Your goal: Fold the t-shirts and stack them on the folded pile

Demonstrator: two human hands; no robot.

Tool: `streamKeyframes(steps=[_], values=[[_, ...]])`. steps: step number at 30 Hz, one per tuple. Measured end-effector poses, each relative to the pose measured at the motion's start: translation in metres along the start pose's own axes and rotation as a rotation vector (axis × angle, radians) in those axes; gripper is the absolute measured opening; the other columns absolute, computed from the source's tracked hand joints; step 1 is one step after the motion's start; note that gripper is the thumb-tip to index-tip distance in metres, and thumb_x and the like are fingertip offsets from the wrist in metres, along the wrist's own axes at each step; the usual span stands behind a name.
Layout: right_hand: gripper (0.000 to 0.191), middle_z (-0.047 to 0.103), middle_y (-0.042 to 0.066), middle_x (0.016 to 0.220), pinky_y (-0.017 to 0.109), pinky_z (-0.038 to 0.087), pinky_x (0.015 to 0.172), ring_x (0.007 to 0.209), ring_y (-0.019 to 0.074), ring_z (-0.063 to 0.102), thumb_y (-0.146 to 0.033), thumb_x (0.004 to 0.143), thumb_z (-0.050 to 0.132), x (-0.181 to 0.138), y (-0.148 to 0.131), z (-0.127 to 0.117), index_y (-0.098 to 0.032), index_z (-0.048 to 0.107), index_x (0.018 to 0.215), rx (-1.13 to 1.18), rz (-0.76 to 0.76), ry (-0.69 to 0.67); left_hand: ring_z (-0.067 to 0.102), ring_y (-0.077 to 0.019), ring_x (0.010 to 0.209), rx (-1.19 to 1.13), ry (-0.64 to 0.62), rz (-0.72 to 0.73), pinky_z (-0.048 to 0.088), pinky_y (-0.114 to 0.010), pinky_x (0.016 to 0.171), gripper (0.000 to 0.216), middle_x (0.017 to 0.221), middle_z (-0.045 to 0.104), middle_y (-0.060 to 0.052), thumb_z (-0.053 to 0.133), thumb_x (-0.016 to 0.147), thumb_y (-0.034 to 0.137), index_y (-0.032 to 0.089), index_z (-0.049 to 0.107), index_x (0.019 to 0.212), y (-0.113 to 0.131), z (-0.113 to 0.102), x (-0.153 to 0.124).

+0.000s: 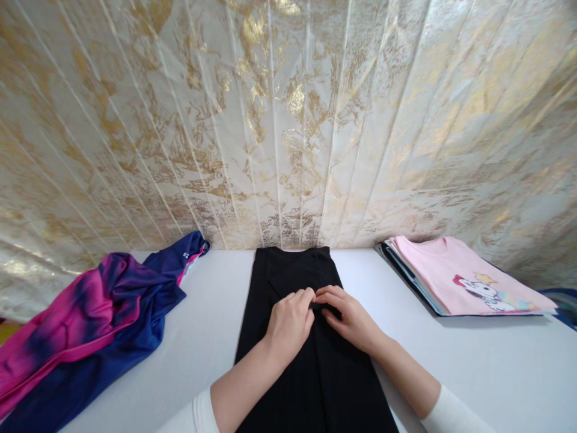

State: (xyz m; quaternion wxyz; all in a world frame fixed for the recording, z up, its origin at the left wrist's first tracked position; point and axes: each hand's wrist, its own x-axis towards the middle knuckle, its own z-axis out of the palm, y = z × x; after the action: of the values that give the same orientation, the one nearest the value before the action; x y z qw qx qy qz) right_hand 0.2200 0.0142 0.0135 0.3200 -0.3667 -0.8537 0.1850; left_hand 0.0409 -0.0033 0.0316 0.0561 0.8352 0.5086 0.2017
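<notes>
A black garment [295, 264] lies lengthwise in front of me, with a shallow curved edge at its far end and its sides folded inward. A seam or fold line runs down its middle toward me. My left hand [291, 319] is closed, its fingertips pinching the cloth near the centre. Right beside it, my right hand [345, 313] pinches the same area with fingers bent, and the two hands' fingertips almost touch. The bit of cloth between the fingers is mostly hidden.
On the left a crumpled pink and navy garment [121, 319] lies across the white table [211, 300]. At the right is a stack of folded clothes with a pink cartoon-print shirt [451, 270] on top. A gold-patterned curtain [288, 120] hangs behind the table.
</notes>
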Motion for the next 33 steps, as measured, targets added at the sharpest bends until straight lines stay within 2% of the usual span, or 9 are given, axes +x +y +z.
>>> streamKeyframes(steps=[5, 10, 15, 19, 27, 33], values=[[0.031, 0.061, 0.005, 0.107, 0.039, 0.045, 0.091, 0.100, 0.0213, 0.055, -0.006, 0.079, 0.055, 0.001, -0.002, 0.002, -0.025, 0.061, 0.103, 0.007, 0.005, -0.006, 0.060, -0.0166, 0.082, 0.008, 0.002, -0.009, 0.045, -0.025, 0.072, 0.019, 0.089, 0.061, 0.002, 0.058, 0.082, 0.008, 0.022, 0.049, 0.090, 0.000, 0.000, 0.001], [0.032, 0.060, 0.005, 0.109, 0.039, 0.044, 0.091, 0.102, 0.0213, 0.054, -0.006, 0.079, 0.057, 0.002, 0.001, 0.000, -0.025, 0.060, 0.104, 0.040, 0.004, -0.035, 0.060, -0.0168, 0.082, 0.014, 0.012, -0.010, 0.046, -0.025, 0.070, 0.012, 0.090, 0.061, 0.001, 0.058, 0.086, 0.014, 0.022, 0.050, 0.092, -0.001, 0.001, 0.002], [0.025, 0.061, 0.005, 0.103, 0.039, 0.044, 0.088, 0.097, 0.0215, 0.054, -0.004, 0.077, 0.054, 0.004, 0.005, 0.005, -0.023, 0.059, 0.092, 0.017, 0.017, 0.005, 0.060, -0.0178, 0.085, 0.014, 0.015, 0.015, 0.046, -0.027, 0.074, 0.006, 0.093, 0.061, 0.000, 0.055, 0.090, 0.020, 0.022, 0.054, 0.095, 0.000, 0.002, 0.000], [0.024, 0.061, 0.004, 0.100, 0.038, 0.045, 0.086, 0.095, 0.0213, 0.054, -0.002, 0.074, 0.053, 0.003, 0.006, 0.007, -0.023, 0.056, 0.086, 0.015, 0.020, 0.027, 0.059, -0.0181, 0.087, 0.006, 0.013, 0.029, 0.046, -0.027, 0.076, 0.011, 0.094, 0.060, 0.000, 0.056, 0.087, 0.016, 0.022, 0.054, 0.095, 0.000, 0.003, -0.003], [0.044, 0.060, 0.004, 0.105, 0.039, 0.042, 0.092, 0.102, 0.0203, 0.054, 0.004, 0.067, 0.042, 0.002, 0.000, -0.003, -0.024, 0.055, 0.099, 0.102, 0.034, -0.010, 0.060, -0.0173, 0.085, -0.030, 0.025, 0.005, 0.046, -0.027, 0.075, 0.021, 0.091, 0.060, 0.002, 0.057, 0.081, 0.006, 0.022, 0.049, 0.091, 0.000, 0.003, -0.002], [0.033, 0.060, 0.004, 0.102, 0.037, 0.045, 0.087, 0.096, 0.0208, 0.056, -0.010, 0.078, 0.052, -0.001, -0.001, -0.002, -0.024, 0.053, 0.109, 0.070, 0.119, 0.009, 0.064, -0.0172, 0.082, -0.082, 0.034, -0.014, 0.047, -0.026, 0.069, 0.016, 0.092, 0.063, 0.002, 0.058, 0.087, 0.013, 0.022, 0.046, 0.093, -0.005, 0.001, 0.000]])
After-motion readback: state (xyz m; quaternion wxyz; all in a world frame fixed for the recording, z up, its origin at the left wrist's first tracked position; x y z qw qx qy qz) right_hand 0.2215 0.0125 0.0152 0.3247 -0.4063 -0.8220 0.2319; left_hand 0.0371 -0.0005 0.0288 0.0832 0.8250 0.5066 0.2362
